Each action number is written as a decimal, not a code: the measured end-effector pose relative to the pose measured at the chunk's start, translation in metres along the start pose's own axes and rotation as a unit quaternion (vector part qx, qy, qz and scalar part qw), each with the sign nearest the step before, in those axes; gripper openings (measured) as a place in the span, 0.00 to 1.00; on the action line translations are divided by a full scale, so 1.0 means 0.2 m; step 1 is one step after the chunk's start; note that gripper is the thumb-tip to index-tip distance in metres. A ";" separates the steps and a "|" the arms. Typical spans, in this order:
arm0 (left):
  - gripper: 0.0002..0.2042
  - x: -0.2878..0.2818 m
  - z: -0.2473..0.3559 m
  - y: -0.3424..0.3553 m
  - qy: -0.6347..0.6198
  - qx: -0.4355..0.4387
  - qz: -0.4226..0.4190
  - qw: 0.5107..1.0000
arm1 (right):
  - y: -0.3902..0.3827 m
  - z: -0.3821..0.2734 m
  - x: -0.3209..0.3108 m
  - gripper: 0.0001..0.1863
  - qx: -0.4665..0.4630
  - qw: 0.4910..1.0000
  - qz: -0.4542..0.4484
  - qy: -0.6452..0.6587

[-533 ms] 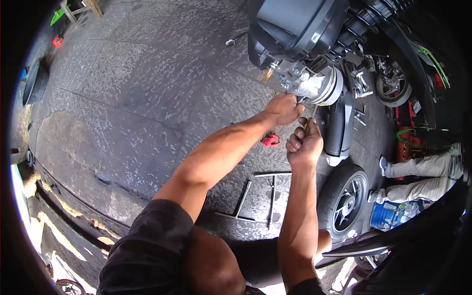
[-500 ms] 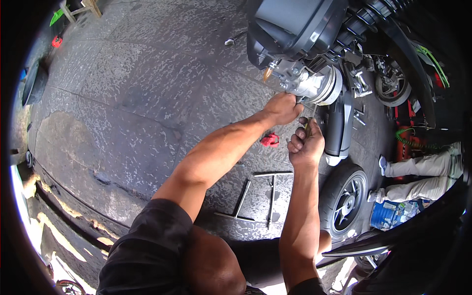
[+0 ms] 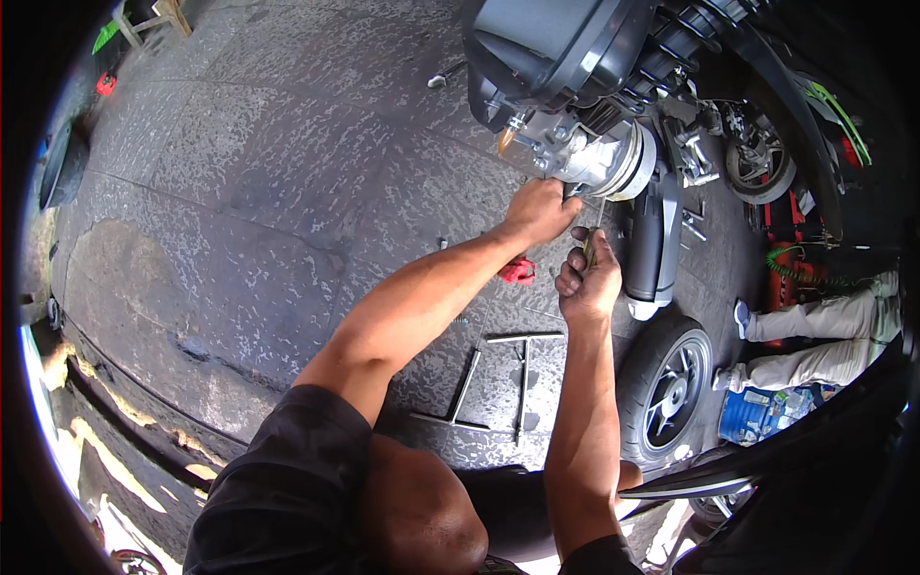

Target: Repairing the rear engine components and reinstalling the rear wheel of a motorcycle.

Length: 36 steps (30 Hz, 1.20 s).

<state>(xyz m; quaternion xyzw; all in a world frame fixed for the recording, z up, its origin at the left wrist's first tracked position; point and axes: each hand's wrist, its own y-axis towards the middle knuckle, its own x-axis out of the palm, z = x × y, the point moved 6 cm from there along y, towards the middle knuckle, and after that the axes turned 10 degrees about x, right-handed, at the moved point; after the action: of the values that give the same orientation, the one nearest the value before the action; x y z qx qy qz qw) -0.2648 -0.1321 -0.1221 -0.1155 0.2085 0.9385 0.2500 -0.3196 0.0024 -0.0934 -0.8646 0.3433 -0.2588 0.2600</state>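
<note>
At the underside of a motorcycle's silver engine cylinder [image 3: 604, 158], below a black plastic housing [image 3: 537, 43], my left hand [image 3: 541, 209] has its fingers curled against the metal; what they grip is hidden. Just below and to the right, my right hand [image 3: 589, 278] is closed round the handle of a slim screwdriver-like tool [image 3: 594, 247], whose thin shaft points up toward the engine. A crumpled red cloth [image 3: 517, 272] lies on the floor beside my left forearm. A black exhaust muffler [image 3: 650, 244] stands to the right of my hands.
Several T-handle wrenches [image 3: 525, 383] lie on the tiled floor [image 3: 230, 192]. A loose wheel [image 3: 666, 388] is right of them. At the right are another person's legs [image 3: 815, 321], a blue drum [image 3: 757, 417] and a green coiled hose [image 3: 805, 273]. A wooden stand [image 3: 172, 14] is top left.
The engine and both my hands appear slightly further left and up in the picture, as the view has shifted a little. The grips look the same.
</note>
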 end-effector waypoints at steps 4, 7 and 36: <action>0.16 0.00 0.03 0.01 0.031 0.006 -0.117 0.993 | 0.03 0.00 -0.05 0.17 0.007 1.000 -0.027 -0.012; 0.15 0.00 0.00 0.02 -0.002 0.034 -0.085 0.996 | 0.06 0.03 -0.03 0.17 -0.017 0.999 -0.033 -0.017; 0.17 -0.03 0.01 -0.01 0.031 0.013 -0.083 0.996 | 0.04 0.01 0.00 0.16 -0.041 0.999 0.011 -0.016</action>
<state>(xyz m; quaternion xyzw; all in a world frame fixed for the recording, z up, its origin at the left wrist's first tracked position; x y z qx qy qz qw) -0.2589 -0.1320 -0.1186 -0.1585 0.2182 0.9077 0.3216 -0.3232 -0.0021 -0.0995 -0.8747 0.3586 -0.2281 0.2328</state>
